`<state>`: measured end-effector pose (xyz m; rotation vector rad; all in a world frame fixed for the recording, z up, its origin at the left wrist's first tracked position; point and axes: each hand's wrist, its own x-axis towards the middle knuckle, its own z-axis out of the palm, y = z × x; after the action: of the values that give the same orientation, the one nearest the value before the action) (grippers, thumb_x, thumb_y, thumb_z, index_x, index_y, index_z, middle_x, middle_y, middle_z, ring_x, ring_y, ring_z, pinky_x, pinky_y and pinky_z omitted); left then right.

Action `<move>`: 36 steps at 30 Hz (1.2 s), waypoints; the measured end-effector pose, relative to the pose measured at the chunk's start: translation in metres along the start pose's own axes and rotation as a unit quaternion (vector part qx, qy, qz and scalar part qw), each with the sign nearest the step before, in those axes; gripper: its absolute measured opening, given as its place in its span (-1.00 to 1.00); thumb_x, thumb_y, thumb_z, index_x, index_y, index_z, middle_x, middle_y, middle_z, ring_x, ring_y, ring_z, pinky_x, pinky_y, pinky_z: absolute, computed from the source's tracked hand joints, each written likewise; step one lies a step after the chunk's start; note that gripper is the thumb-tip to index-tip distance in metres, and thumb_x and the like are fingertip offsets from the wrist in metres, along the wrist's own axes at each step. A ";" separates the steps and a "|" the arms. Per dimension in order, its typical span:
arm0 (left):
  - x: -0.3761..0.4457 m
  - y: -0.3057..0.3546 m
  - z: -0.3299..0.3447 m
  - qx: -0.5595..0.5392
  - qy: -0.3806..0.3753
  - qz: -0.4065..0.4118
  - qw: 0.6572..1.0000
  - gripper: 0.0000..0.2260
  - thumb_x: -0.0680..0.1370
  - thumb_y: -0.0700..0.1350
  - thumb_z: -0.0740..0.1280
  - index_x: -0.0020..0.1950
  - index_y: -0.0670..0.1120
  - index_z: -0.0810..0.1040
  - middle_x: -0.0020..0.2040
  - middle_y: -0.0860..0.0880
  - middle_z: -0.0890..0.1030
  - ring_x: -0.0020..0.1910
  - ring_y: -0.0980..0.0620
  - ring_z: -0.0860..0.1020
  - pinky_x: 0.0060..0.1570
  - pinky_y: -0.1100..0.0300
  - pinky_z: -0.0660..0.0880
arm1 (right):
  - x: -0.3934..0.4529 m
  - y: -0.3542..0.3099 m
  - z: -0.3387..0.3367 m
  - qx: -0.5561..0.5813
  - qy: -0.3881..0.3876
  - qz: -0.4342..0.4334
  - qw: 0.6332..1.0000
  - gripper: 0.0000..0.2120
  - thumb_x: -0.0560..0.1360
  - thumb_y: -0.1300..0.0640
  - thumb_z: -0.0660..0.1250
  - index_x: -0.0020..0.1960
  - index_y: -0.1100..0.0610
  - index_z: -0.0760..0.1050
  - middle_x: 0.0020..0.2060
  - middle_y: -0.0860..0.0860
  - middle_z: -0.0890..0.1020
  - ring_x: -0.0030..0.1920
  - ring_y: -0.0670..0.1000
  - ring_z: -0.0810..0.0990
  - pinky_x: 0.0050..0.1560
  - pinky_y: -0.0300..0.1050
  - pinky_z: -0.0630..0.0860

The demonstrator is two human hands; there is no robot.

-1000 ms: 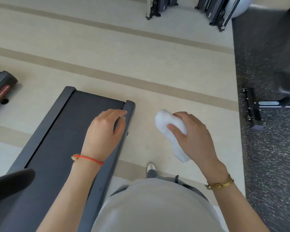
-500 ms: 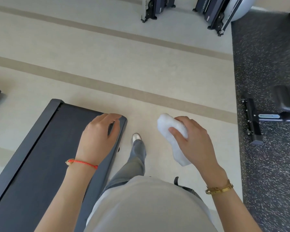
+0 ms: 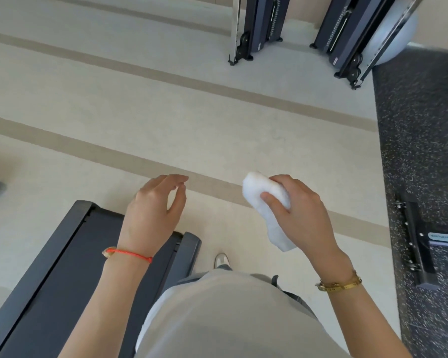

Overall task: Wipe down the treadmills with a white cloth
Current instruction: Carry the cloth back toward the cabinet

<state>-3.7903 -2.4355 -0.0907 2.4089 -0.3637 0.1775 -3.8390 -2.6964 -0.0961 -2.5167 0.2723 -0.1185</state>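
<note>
Left hand (image 3: 153,213) now off treadmill (image 3: 62,267) rail, fingers loosely curled, holding nothing. Right hand (image 3: 298,210) grips bunched white cloth (image 3: 264,202) over floor (image 3: 217,130), beside treadmill, not touching it. Treadmill's end slides nearer; likely walking on.

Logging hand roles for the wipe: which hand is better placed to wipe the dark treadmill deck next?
Probably the right hand: it already grips the crumpled white cloth. The left hand hangs empty, fingers loose, above the dark treadmill deck.
</note>
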 end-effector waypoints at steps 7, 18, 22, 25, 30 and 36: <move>0.110 -0.033 0.000 0.004 0.009 -0.003 1.000 -0.80 0.58 -0.25 0.31 0.18 -0.16 0.63 0.02 -0.06 0.67 -0.41 0.33 0.35 -0.15 0.17 0.51 | 0.120 -0.023 0.013 -0.008 -0.024 -0.025 0.999 -0.76 0.55 -0.12 0.23 0.18 -0.10 0.44 -0.01 -0.12 0.57 -0.05 -0.03 0.51 -0.12 -0.10 0.46; 0.285 -0.111 0.013 0.028 0.069 -0.099 0.992 -0.80 0.59 -0.23 0.29 0.17 -0.13 0.63 0.01 -0.04 0.68 -0.19 -0.01 0.58 -0.08 0.02 0.57 | 0.354 -0.064 0.070 -0.014 -0.086 -0.113 0.990 -0.77 0.55 -0.12 0.24 0.17 -0.07 0.44 -0.02 -0.10 0.58 -0.03 -0.04 0.52 -0.09 -0.06 0.51; 0.362 -0.139 0.001 0.031 0.109 -0.131 0.985 -0.81 0.58 -0.22 0.31 0.16 -0.12 0.64 -0.02 -0.03 0.67 -0.29 0.12 0.52 -0.14 0.06 0.55 | 0.458 -0.096 0.090 -0.015 -0.106 -0.149 0.983 -0.77 0.54 -0.14 0.22 0.15 -0.10 0.44 -0.05 -0.13 0.57 -0.05 -0.05 0.52 -0.13 -0.09 0.49; 0.416 -0.161 -0.010 0.044 0.132 -0.152 0.979 -0.81 0.58 -0.23 0.30 0.15 -0.13 0.64 -0.02 -0.03 0.68 -0.04 -0.02 0.64 -0.08 -0.02 0.58 | 0.530 -0.123 0.105 -0.008 -0.115 -0.177 0.978 -0.78 0.53 -0.14 0.23 0.13 -0.10 0.45 -0.08 -0.13 0.57 -0.08 -0.06 0.51 -0.17 -0.11 0.46; 0.485 -0.206 -0.028 0.069 0.165 -0.189 0.965 -0.82 0.59 -0.21 0.30 0.14 -0.10 0.64 -0.05 -0.01 0.67 -0.04 -0.04 0.64 -0.08 -0.02 0.58 | 0.627 -0.170 0.136 -0.007 -0.153 -0.219 0.964 -0.78 0.53 -0.15 0.23 0.11 -0.10 0.46 -0.10 -0.15 0.56 -0.11 -0.08 0.50 -0.24 -0.21 0.37; 0.556 -0.274 -0.049 0.054 0.186 -0.232 0.953 -0.75 0.56 -0.10 0.21 0.12 -0.09 0.64 -0.08 -0.02 0.66 -0.11 -0.03 0.64 -0.14 -0.03 0.58 | 0.720 -0.230 0.190 -0.009 -0.191 -0.250 0.949 -0.80 0.52 -0.14 0.23 0.09 -0.11 0.46 -0.11 -0.15 0.56 -0.09 -0.07 0.52 -0.19 -0.08 0.48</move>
<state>-3.1783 -2.3225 -0.0990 2.4243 0.3919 0.4364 -3.0707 -2.5656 -0.1022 -2.5068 -0.5242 0.1742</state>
